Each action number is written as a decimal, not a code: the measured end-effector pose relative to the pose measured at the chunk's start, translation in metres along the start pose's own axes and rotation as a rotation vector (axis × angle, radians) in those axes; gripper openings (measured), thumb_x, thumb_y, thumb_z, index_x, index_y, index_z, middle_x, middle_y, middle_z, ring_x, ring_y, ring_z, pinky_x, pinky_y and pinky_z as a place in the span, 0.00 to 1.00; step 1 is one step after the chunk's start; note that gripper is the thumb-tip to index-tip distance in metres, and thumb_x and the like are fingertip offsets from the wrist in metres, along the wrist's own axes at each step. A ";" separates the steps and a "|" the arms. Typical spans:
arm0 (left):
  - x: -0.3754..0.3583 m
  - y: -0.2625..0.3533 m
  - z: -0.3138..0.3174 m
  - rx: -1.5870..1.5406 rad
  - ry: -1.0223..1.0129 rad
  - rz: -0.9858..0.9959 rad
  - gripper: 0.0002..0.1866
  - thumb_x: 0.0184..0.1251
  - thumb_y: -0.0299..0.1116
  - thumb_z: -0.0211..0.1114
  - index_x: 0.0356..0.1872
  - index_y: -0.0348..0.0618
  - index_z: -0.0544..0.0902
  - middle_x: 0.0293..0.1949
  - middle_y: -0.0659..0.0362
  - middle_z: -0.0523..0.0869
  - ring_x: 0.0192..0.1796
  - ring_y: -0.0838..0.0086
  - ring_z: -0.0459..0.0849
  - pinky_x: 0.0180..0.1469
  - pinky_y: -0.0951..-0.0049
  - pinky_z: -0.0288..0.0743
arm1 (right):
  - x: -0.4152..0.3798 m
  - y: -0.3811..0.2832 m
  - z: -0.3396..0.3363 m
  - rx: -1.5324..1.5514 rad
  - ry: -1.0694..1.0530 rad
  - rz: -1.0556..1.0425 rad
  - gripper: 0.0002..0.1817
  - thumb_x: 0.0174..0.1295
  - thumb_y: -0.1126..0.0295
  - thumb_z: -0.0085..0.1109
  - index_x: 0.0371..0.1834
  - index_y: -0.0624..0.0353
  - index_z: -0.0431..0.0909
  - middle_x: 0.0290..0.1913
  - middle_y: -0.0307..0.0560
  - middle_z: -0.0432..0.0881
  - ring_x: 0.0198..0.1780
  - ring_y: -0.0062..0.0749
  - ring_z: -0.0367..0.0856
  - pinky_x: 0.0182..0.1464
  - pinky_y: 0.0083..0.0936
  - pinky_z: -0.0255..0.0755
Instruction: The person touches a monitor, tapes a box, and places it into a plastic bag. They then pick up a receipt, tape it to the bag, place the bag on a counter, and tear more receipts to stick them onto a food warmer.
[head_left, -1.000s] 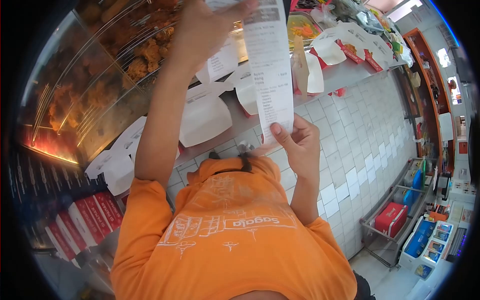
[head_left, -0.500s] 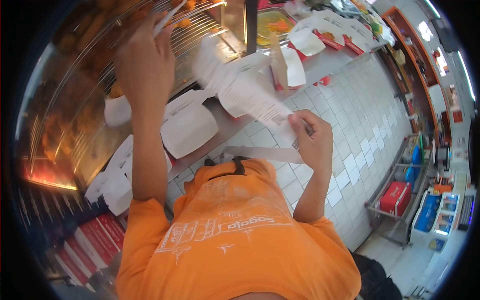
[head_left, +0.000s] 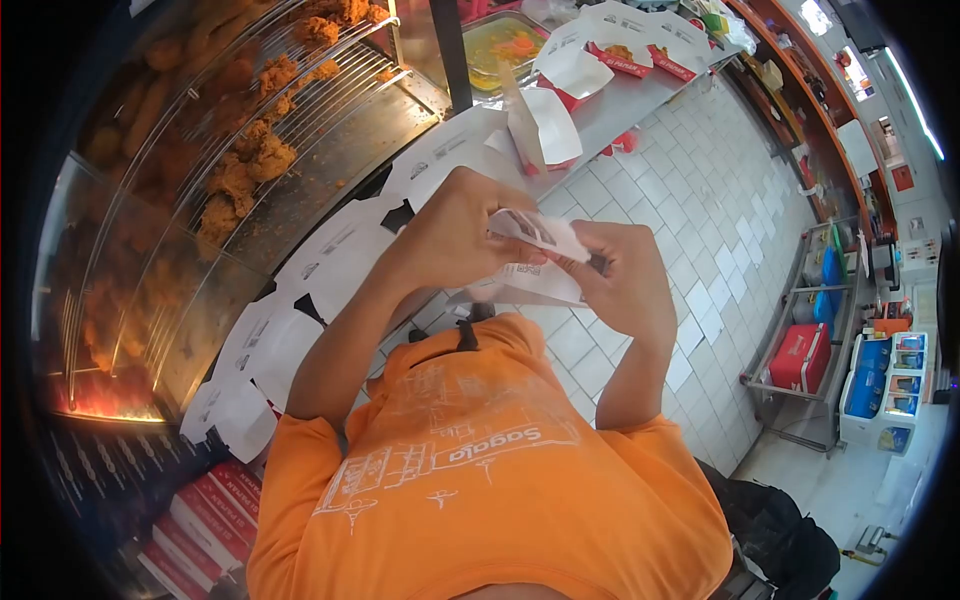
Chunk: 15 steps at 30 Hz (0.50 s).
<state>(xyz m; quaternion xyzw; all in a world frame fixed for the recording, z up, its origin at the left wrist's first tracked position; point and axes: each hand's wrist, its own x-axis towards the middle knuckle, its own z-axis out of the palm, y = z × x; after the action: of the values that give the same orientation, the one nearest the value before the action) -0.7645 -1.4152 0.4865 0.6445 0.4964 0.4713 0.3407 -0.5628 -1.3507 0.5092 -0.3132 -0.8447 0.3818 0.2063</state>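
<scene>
Just above the orange shirt, both of my hands have hold of a white printed paper receipt point(head_left: 545, 233). My left hand point(head_left: 465, 230) is closed on its left side, with the fingertips curled under. My right hand point(head_left: 630, 280) pinches the other side between thumb and fingers. The paper is bent between them, and part of it hangs below the fingers, blurred. Behind my left forearm stands a row of open white food boxes point(head_left: 335, 245) with dark print along the counter edge.
Fried chicken point(head_left: 260, 155) lies on a wire rack in the lit display case at left. Filled red-and-white boxes point(head_left: 620, 58) and a metal tray point(head_left: 500, 50) stand farther along the counter. Red boxes point(head_left: 215, 515) are stacked at lower left; a red cooler point(head_left: 800, 357) sits on a cart.
My left hand has come down from in front of the display case to meet my right hand. The receipt, stretched out and blurred before, is now bent up between both hands.
</scene>
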 end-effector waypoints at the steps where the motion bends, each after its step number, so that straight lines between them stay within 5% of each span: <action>1: 0.001 -0.003 0.002 0.007 -0.021 0.003 0.12 0.52 0.25 0.78 0.37 0.34 0.87 0.27 0.50 0.88 0.30 0.72 0.84 0.35 0.72 0.75 | -0.001 0.003 0.002 -0.013 0.027 -0.048 0.06 0.61 0.72 0.62 0.37 0.61 0.86 0.22 0.50 0.79 0.16 0.33 0.67 0.24 0.24 0.62; 5: -0.002 -0.018 0.012 -0.146 0.121 0.137 0.11 0.52 0.23 0.78 0.36 0.34 0.88 0.28 0.54 0.89 0.33 0.78 0.87 0.35 0.77 0.77 | -0.003 0.008 0.013 0.125 0.177 -0.053 0.05 0.65 0.72 0.60 0.35 0.62 0.84 0.23 0.44 0.81 0.19 0.23 0.69 0.25 0.20 0.62; 7: -0.008 -0.027 0.017 -0.248 0.211 0.131 0.10 0.54 0.24 0.78 0.37 0.34 0.88 0.30 0.55 0.90 0.33 0.78 0.87 0.35 0.77 0.77 | -0.002 0.013 0.016 0.325 0.585 0.154 0.08 0.69 0.70 0.58 0.35 0.60 0.84 0.24 0.35 0.80 0.24 0.13 0.69 0.26 0.16 0.61; 10: -0.011 -0.015 0.011 -0.330 0.361 -0.084 0.14 0.55 0.30 0.79 0.41 0.36 0.88 0.34 0.57 0.91 0.36 0.79 0.88 0.38 0.75 0.80 | -0.002 0.022 0.000 0.562 0.404 0.039 0.12 0.65 0.60 0.66 0.37 0.58 0.84 0.26 0.31 0.79 0.24 0.11 0.68 0.27 0.15 0.60; 12: -0.008 -0.008 0.011 -0.322 0.261 -0.188 0.17 0.55 0.35 0.80 0.41 0.35 0.87 0.35 0.57 0.91 0.38 0.78 0.88 0.43 0.74 0.80 | 0.001 0.012 0.020 0.264 0.239 -0.040 0.14 0.60 0.58 0.72 0.36 0.59 0.85 0.24 0.31 0.78 0.23 0.12 0.66 0.27 0.15 0.59; 15: -0.011 -0.017 -0.011 -0.313 0.151 -0.273 0.26 0.47 0.39 0.84 0.44 0.32 0.86 0.37 0.57 0.90 0.39 0.76 0.87 0.45 0.76 0.79 | 0.005 0.013 0.012 0.252 0.408 0.128 0.11 0.60 0.62 0.72 0.32 0.59 0.86 0.21 0.30 0.77 0.22 0.11 0.65 0.24 0.15 0.58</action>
<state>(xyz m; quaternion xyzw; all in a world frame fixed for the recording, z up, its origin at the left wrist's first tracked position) -0.7812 -1.4213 0.4717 0.4735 0.5240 0.5390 0.4591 -0.5682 -1.3469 0.4919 -0.4087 -0.7095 0.4254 0.3854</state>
